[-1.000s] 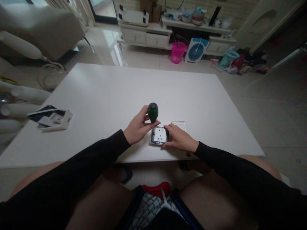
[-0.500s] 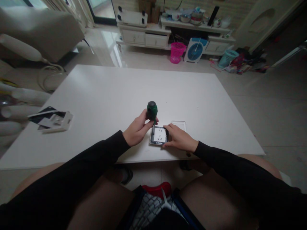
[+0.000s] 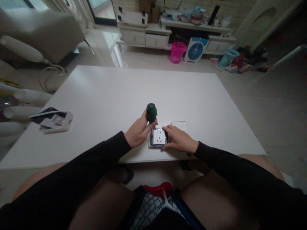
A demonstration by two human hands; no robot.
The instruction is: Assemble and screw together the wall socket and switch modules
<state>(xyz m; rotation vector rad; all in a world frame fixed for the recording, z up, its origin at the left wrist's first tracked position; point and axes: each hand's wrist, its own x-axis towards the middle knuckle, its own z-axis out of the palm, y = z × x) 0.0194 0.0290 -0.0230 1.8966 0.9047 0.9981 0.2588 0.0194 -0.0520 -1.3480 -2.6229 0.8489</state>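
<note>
My left hand [image 3: 137, 131] is closed round a green and black screwdriver [image 3: 151, 112], held upright with its handle on top. Its tip is hard to make out near the upper left edge of a wall socket [image 3: 159, 136]. That socket has a white face with several slots and a dark frame, and it lies on the white table [image 3: 115, 95]. From the right, my right hand [image 3: 180, 137] grips the socket's side between thumb and fingers. Just behind that hand lies a white square cover frame [image 3: 179, 125].
A white box [image 3: 57, 123] with papers and a dark flat object sits at the table's left. A small dark item [image 3: 189, 155] lies by the front edge under my right wrist. Beyond the table are a pink basket [image 3: 177, 52] and a blue fan [image 3: 195, 49].
My left hand and the screwdriver have shifted slightly, and the handle sits a little lower in view. The right hand keeps its hold on the socket.
</note>
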